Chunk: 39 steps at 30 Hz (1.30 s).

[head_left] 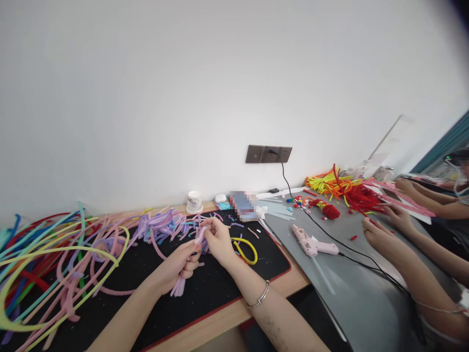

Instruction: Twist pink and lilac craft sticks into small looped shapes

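Note:
My left hand (pixel 181 266) is closed around a small bundle of pale purple and pink fuzzy stems (pixel 178 287), whose ends hang below the fingers. Against the top of that bundle, my right hand (pixel 218 239) pinches the stems with thumb and fingers. Both hands are close together over a black mat (pixel 220 293) with a red edge. Behind them lies a tangled pile of lilac and pink stems (pixel 161 225). A yellow looped stem (pixel 249 250) rests on the mat to the right.
Many coloured stems (pixel 73 259) spread over the left side. A paper cup (pixel 194 201) stands by the wall. On the grey table (pixel 366 303) are a pink glue gun (pixel 315 244), its cable, and red stems (pixel 361 195). Other people's hands (pixel 381 234) work at the right.

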Tool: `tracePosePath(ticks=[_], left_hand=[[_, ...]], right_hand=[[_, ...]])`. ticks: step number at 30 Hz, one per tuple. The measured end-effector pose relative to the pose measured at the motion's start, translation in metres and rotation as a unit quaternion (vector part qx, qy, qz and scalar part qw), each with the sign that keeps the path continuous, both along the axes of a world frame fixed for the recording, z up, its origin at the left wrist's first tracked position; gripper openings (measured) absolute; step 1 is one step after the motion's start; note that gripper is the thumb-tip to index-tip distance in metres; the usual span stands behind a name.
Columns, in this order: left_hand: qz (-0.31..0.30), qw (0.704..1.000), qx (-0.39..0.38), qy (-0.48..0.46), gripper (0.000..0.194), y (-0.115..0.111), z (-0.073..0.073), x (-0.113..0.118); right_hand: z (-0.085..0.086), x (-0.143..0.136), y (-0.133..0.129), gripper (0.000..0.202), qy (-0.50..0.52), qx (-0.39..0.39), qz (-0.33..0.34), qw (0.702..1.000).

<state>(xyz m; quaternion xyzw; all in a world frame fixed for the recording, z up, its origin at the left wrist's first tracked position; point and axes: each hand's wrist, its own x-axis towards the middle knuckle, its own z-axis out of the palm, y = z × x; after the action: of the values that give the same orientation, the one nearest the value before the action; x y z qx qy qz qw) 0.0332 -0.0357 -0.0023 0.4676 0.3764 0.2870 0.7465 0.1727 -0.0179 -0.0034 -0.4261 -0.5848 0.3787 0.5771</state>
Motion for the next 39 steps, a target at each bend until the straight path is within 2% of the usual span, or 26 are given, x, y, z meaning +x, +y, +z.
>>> tracePosePath(ticks=[5,8,13,18,22,24,27,30,35,39], left_hand=[[0.01,1.0,0.004,0.008,0.046,0.001,-0.003,-0.004],[0.029,0.999,0.017,0.009,0.047,0.003,-0.005,-0.008],[0.043,0.997,0.054,0.022,0.048,0.002,-0.005,-0.01],[0.011,0.993,0.1,0.055,0.047,0.0,-0.006,-0.008],[0.011,0.99,0.114,0.082,0.046,0.001,-0.007,-0.008],[0.019,0.99,0.115,0.078,0.045,0.002,-0.008,-0.008],[0.032,0.994,0.096,0.049,0.043,0.003,-0.006,-0.009],[0.003,0.998,0.052,0.019,0.043,0.001,-0.002,-0.011],[-0.049,0.999,-0.014,-0.013,0.043,-0.001,0.002,-0.015],[-0.061,0.997,-0.027,-0.045,0.039,-0.002,0.003,-0.015]], right_hand=[[0.002,0.003,0.004,0.014,-0.023,-0.032,-0.013,0.999],[0.004,0.007,0.004,0.005,-0.05,-0.075,0.023,0.996],[0.006,0.009,0.0,0.028,0.006,-0.153,0.147,0.977],[0.001,0.006,0.002,0.04,-0.003,-0.199,0.152,0.968],[-0.001,0.007,0.005,0.042,-0.006,-0.235,0.143,0.961],[0.001,0.008,0.005,0.041,0.007,-0.231,0.134,0.964],[0.005,0.01,0.003,0.033,0.042,-0.181,0.15,0.971],[0.008,0.011,0.002,0.03,0.06,-0.14,0.174,0.973],[0.002,0.014,0.006,0.031,0.056,-0.135,0.169,0.975],[-0.001,0.014,0.006,0.033,0.026,-0.121,0.159,0.98]])
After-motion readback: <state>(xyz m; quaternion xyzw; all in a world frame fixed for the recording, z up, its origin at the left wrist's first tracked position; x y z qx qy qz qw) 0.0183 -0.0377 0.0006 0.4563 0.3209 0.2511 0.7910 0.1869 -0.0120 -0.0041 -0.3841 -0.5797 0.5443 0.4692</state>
